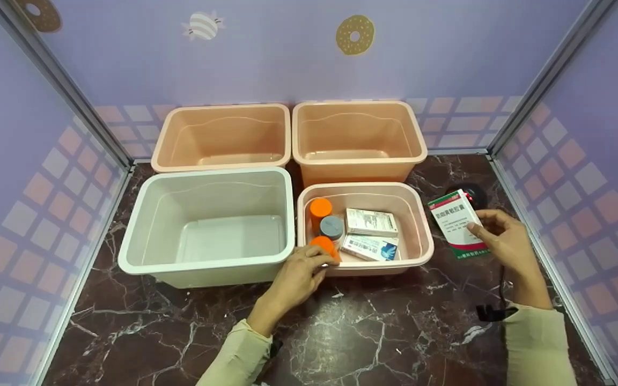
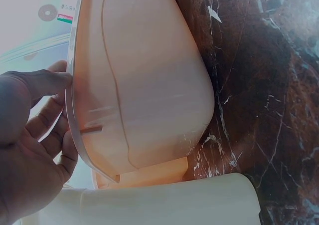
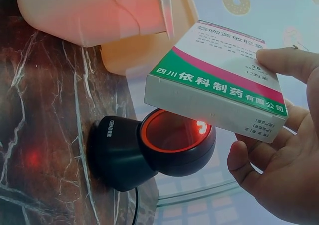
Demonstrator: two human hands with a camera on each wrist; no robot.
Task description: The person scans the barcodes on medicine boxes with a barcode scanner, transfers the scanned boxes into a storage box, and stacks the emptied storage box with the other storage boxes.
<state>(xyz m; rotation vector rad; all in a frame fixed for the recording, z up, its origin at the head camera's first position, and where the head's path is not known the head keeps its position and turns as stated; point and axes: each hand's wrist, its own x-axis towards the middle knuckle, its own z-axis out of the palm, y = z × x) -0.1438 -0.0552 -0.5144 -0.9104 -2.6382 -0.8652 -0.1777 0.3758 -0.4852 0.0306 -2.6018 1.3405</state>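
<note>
My right hand (image 1: pixel 510 244) pinches a white, green and red medicine box (image 3: pixel 219 68) between thumb and fingers. The box is tilted right over a black barcode scanner (image 3: pixel 174 140), whose round window glows red. With thumb outside and fingers over the edge, my left hand (image 1: pixel 298 276) grips the near left rim of the pink bin (image 1: pixel 421 236). Inside that bin, by those fingers, is an orange-capped bottle (image 1: pixel 324 245). Another orange-capped bottle (image 1: pixel 320 208), a grey-capped bottle (image 1: pixel 331 227), a white medicine box (image 1: pixel 371 222) and a blue-and-white medicine box (image 1: pixel 370 247) lie there too.
A pale green bin (image 1: pixel 207 268) stands left of the pink one. Behind them are two orange bins, one at the left (image 1: pixel 220 112) and one at the right (image 1: pixel 360 161). Purple patterned walls (image 1: pixel 287 53) enclose the dark marbled table (image 1: pixel 352 332). The scanner's cable trails on the right.
</note>
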